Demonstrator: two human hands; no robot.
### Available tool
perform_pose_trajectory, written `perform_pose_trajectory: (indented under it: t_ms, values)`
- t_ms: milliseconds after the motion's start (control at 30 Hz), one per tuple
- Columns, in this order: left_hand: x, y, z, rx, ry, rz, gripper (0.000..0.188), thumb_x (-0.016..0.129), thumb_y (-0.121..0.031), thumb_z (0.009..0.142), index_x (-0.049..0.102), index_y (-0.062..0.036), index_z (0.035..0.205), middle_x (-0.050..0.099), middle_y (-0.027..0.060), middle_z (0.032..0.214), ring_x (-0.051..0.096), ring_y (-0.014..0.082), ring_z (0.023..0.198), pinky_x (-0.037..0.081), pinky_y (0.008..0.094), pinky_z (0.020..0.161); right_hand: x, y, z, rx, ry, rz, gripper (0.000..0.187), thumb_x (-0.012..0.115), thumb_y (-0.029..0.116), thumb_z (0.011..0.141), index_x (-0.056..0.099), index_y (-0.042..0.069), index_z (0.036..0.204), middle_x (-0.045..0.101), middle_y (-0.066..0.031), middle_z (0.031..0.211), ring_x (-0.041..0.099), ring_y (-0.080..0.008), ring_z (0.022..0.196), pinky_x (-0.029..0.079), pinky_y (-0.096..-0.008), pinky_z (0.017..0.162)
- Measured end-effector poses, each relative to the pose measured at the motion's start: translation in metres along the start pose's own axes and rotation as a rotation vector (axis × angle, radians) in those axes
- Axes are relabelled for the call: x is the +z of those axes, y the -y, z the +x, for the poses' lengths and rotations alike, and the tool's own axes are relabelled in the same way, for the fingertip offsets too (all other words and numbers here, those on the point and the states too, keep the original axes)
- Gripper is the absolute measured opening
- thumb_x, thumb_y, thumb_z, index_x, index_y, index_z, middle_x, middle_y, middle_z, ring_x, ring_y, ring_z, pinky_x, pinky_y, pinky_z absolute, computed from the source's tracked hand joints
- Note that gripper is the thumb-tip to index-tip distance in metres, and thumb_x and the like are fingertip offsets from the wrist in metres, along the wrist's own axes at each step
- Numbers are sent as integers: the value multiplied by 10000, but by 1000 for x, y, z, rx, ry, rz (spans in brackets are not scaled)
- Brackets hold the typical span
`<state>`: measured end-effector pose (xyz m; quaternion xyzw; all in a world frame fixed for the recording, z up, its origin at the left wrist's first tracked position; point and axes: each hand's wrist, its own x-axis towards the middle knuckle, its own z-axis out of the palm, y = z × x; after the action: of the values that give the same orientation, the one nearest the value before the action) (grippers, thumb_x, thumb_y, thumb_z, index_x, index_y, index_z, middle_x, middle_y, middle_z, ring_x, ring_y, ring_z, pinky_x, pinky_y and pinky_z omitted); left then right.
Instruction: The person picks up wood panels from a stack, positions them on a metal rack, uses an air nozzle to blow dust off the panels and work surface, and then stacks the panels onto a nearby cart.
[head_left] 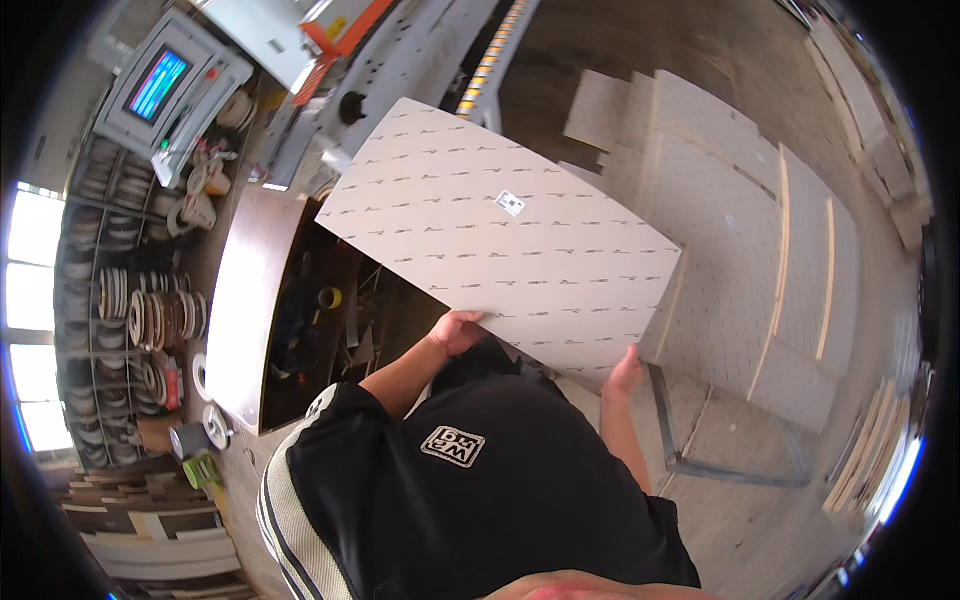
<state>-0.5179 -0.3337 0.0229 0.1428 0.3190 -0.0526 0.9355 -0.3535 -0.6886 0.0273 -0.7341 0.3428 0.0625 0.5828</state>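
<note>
A large rectangular board (430,210) with a light, printed protective film and a small white label (510,203) is held up in front of my body, lying slantwise across the view. My left hand (458,331) grips its near long edge, the thumb on top and the other fingers hidden underneath. At the board's near right corner, my right hand (625,371) closes on the edge with its thumb up. The far left end of the board reaches close to a grey machine (385,75) with a roller track.
Stacked film-covered boards (720,230) stand on the right, with a dark metal frame (680,465) beside them. A control panel (158,85) is at upper left. Rolls of edging tape (160,318) fill a rack at left, near a brown-topped cabinet (250,290) holding tools.
</note>
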Motion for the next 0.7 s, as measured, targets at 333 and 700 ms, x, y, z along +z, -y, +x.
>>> perform_pose_trajectory:
  t_ms: [333, 700]
  values:
    - [-59, -186, -29, -94, -136, 537, 489, 612, -459, 1021, 652, -6, 1201, 754, 154, 998, 740, 246, 849, 592, 362, 776, 192, 60, -57, -76, 237, -50, 629, 663, 483, 950, 678, -113, 1150, 725, -170, 1115, 695, -282, 966, 556, -414, 844]
    - [-215, -528, -94, 936, -788, 810, 207, 627, -210, 987, 691, -15, 963, 690, 58, 817, 643, 147, 705, 528, 303, 621, 271, 79, -26, -46, 457, -124, 616, 613, 445, 1008, 603, -81, 1329, 663, -155, 1291, 655, -281, 1132, 526, -400, 966]
